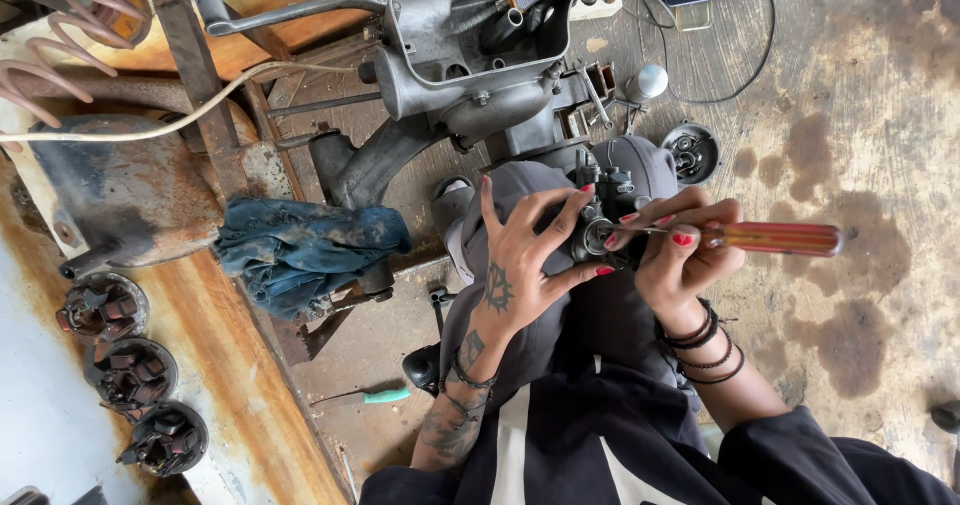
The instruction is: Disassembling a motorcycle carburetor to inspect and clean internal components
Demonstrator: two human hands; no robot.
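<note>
Over our knee, below the grey engine housing (470, 55), our left hand (520, 265) clamped its fingers around the small carburettor (600, 220); our right hand (680, 255) gripped the amber-handled screwdriver (770, 237), tip at it. Loosening seemed underway; steady turning probably followed.

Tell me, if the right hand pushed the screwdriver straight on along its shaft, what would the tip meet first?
The right hand points the screwdriver leftward, so its tip would likely meet the small metal part first. The left hand grips that part from the other side. Whether the tip already touches is unclear.
</note>
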